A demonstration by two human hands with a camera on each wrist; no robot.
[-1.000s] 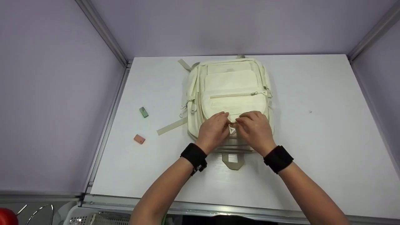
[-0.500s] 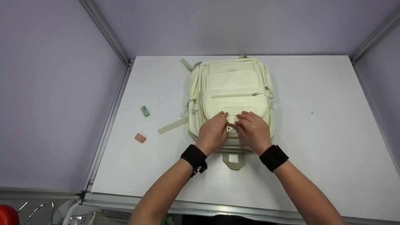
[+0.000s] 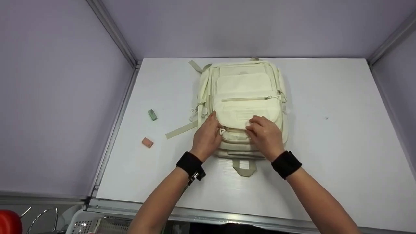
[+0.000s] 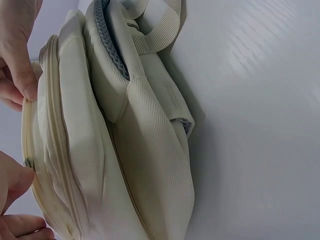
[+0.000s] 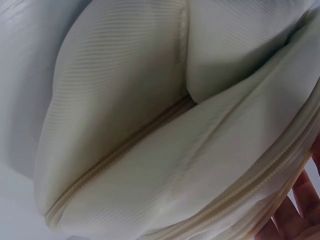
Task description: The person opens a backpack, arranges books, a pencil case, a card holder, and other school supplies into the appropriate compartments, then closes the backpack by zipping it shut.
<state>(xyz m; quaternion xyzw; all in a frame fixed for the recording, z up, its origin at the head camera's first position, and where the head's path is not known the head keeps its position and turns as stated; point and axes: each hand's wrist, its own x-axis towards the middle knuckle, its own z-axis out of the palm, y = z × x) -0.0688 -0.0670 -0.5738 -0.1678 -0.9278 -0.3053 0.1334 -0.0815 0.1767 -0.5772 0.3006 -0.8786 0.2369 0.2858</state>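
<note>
A cream backpack (image 3: 243, 84) lies front side up on the white table, with its grey top loop (image 3: 244, 169) toward the person. At the curved front pocket, my left hand (image 3: 208, 138) pinches the zipper slider (image 4: 29, 163); a white triangular pull tab (image 3: 222, 131) shows beside the fingers. Farther right on that zipper line, my right hand (image 3: 266, 136) pinches the pocket's edge between thumb and fingers. The left wrist view has both hands along the zipper. In the right wrist view, the right hand's fingers (image 5: 295, 215) show at the lower right, partly cut off.
Left of the backpack lie a small green block (image 3: 152, 114) and a small orange-pink block (image 3: 147, 142). A loose strap (image 3: 182, 130) stretches out leftward. Below the table edge are a white basket (image 3: 83, 224) and a red object (image 3: 9, 222). Purple-grey panels (image 3: 247, 29) surround the table.
My left hand has moved left along the pocket zipper with the slider and pull tab, away from the right hand. The right hand stays nearly in place.
</note>
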